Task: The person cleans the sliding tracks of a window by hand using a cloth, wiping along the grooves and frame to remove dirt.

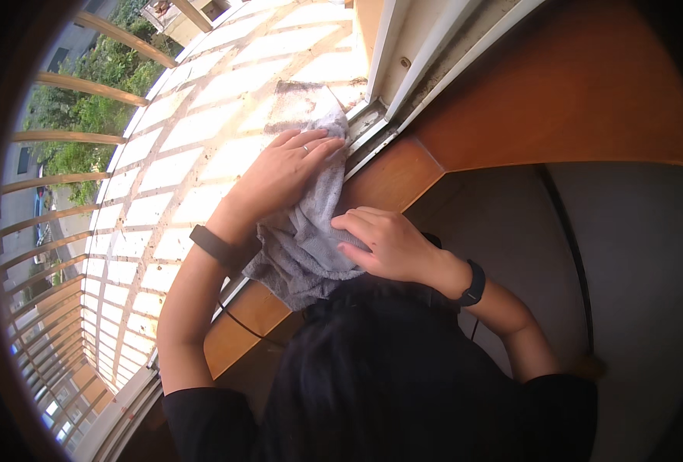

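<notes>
A grey cloth, crumpled at its lower end, lies across the metal door track and the sill. My left hand presses down on its upper part, fingers bent over the fabric beside the track's corner. Beyond those fingers, the cloth's far end looks stained brown and reaches onto the sunlit balcony floor. My right hand rests at the right edge of the cloth. Its thumb and forefinger are apart, with nothing visible between them; the other fingers curl loosely.
The white door frame with a dirty track rises at the upper right. Orange-brown tiles border it, above a grey floor crossed by a dark cable. Along the left runs a railing with slats; greenery lies beyond.
</notes>
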The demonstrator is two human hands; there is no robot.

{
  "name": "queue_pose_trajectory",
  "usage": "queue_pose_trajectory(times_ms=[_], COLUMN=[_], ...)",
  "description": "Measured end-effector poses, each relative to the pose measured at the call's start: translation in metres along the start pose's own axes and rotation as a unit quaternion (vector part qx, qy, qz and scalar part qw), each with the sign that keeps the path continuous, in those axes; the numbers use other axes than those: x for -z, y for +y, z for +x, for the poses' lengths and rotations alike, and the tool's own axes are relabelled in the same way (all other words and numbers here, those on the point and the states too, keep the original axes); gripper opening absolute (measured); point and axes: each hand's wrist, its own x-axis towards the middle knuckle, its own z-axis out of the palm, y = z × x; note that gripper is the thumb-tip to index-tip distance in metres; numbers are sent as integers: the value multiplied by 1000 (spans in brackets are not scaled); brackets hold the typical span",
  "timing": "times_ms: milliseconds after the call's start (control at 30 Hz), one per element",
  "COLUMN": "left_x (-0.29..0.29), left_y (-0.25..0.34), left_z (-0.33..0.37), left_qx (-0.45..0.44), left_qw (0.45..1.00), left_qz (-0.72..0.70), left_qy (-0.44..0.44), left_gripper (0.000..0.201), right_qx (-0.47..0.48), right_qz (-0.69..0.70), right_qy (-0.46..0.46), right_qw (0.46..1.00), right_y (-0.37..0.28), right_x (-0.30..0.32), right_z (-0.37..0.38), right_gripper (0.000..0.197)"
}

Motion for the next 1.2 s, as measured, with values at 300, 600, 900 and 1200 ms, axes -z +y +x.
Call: queue_pose_trajectory(times_ms=[300,600,900,1200], left_x=[-2,-7,19,10], left_y=[-9,-8,-18,-9], left_z=[26,-4,-36,-10], left_qx=[-68,-27,211,191], left_qw=[993,985,946,976], left_qz=[84,122,63,-91], left_qy=[-53,117,236,59], left_gripper=[36,27,73,47], right_qx=[2,29,0,22], right_qz=[-24,-14,-6,-23], right_qy=[64,39,87,81], right_qw=[998,999,996,996], right_y=[10,9,7,7], right_x=[-9,-11,-20,-16], right_z=[-2,-1,41,27], right_gripper=[28,35,36,33])
